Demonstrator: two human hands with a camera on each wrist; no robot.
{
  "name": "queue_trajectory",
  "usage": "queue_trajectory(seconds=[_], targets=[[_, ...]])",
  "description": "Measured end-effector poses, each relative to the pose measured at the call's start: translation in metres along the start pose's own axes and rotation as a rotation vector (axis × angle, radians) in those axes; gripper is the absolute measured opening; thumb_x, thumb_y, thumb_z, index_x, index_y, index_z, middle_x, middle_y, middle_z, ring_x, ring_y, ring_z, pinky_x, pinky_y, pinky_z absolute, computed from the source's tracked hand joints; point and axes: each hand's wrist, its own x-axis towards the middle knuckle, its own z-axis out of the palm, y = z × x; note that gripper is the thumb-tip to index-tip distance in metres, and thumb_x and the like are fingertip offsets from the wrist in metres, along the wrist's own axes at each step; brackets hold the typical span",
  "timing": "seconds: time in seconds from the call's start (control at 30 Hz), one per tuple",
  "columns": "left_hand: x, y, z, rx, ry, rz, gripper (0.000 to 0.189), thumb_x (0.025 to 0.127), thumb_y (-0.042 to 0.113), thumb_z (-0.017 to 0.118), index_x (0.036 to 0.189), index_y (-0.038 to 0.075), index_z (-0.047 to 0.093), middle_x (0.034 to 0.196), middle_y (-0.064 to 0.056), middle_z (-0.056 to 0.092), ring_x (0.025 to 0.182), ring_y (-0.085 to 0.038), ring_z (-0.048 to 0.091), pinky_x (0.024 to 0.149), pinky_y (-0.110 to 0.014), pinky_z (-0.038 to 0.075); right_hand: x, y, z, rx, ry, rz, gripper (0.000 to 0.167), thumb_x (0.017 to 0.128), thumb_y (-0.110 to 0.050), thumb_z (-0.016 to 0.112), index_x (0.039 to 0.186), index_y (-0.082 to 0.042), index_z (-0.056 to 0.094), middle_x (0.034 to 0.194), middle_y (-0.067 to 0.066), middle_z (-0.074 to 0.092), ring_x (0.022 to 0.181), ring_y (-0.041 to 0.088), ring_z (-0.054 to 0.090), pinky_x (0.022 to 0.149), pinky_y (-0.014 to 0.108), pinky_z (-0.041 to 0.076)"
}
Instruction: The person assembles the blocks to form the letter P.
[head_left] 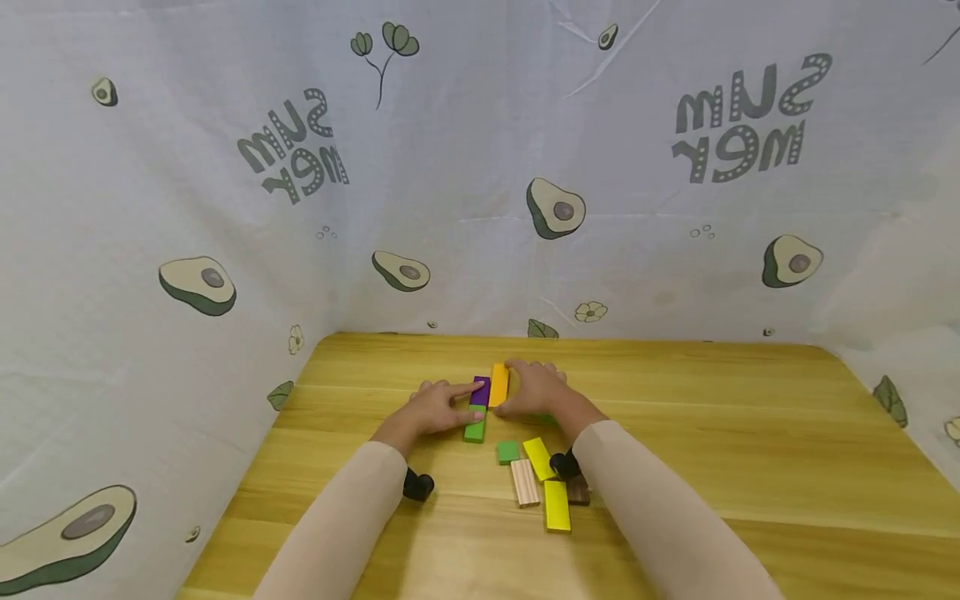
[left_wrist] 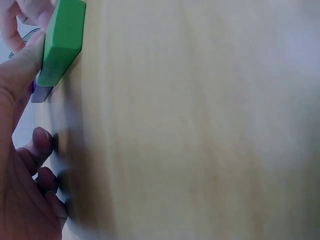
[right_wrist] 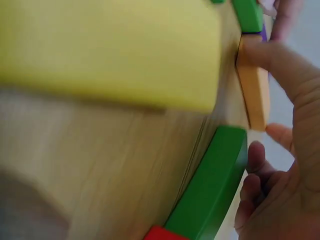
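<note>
A purple block point(head_left: 480, 392) and a light green block point(head_left: 474, 432) lie end to end on the wooden table. My left hand point(head_left: 435, 408) reaches in from their left, its straight index finger on the purple block and its thumb on the green one. Just right of the purple block lies an orange block point(head_left: 498, 385). My right hand point(head_left: 538, 390) pinches it lengthwise, thumb at the near end and index finger at the far end. In the right wrist view, a dark green block point(right_wrist: 210, 180) lies below that hand's curled fingers.
Nearer me lie a small green block point(head_left: 507, 452), two yellow blocks point(head_left: 557, 507), a striped wood block point(head_left: 525, 483) and a dark brown block point(head_left: 578, 492), partly under my right forearm. A red block point(right_wrist: 162, 234) adjoins the dark green one. Printed cloth point(head_left: 465, 183) hangs behind the table.
</note>
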Motion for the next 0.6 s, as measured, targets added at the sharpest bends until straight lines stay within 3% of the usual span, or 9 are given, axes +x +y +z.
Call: queue_trajectory(seconds=[0.23,0.43,0.6], targets=[[0.0041,0.0034,-0.0016,0.036,0.000,-0.025,0.065,0.094,0.060,0.064,0.153,0.045,0.043,0.139,-0.013,0.057,0.109,-0.026,0.048,0.101,-0.050,0.043,-0.0001,0.0105,0.0012,-0.010,-0.019,0.000,0.097,0.077,-0.060,0.081,0.156,-0.019,0.040,0.153,0.020,0.050,0.140,0.048,0.041,0.113,0.065,0.032],[0.0033,0.0051,0.0000,0.028,-0.021,-0.017,0.064,0.095,0.060,0.062,0.154,0.045,0.042,0.137,-0.014,0.057,0.107,-0.026,0.046,0.101,-0.051,0.042,-0.0022,0.0096,-0.0024,0.015,-0.052,0.004,0.102,0.078,-0.059,0.080,0.161,-0.025,0.032,0.156,0.022,0.046,0.142,0.049,0.040,0.114,0.068,0.029],[0.0028,0.0066,0.0002,0.030,-0.007,-0.021,0.064,0.095,0.060,0.063,0.154,0.045,0.041,0.143,-0.016,0.054,0.112,-0.028,0.047,0.104,-0.054,0.041,-0.0014,0.0090,-0.0049,0.016,-0.058,0.003,0.099,0.075,-0.059,0.083,0.157,-0.025,0.038,0.154,0.020,0.049,0.139,0.047,0.043,0.113,0.068,0.029]])
